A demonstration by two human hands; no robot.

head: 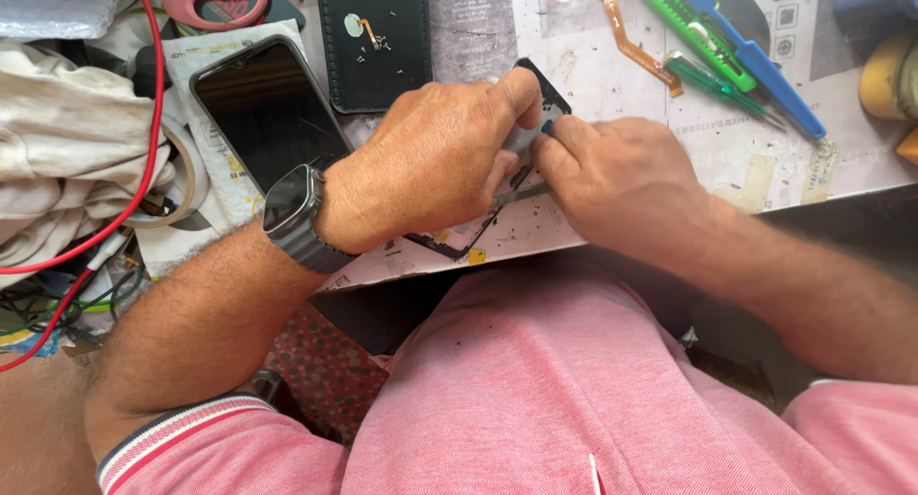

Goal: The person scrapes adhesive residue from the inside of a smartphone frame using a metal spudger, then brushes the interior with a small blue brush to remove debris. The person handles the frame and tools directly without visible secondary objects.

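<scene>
Black phone frame (475, 235) mostly hidden under both hands; scissors (218, 0) cut off.

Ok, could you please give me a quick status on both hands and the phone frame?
Left hand pressing down on black phone frame. Right hand pinching at its top edge. Nothing in the way.

A cluttered workbench (612, 84) with a pale, scuffed top, in even daylight.

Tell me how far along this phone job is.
Done: a dark back cover lies apart, loose screws on it. In hand: the left hand and right hand pinch the black phone frame on the mat. Left: the intact phone and orange flex cable lie unfitted.
</scene>
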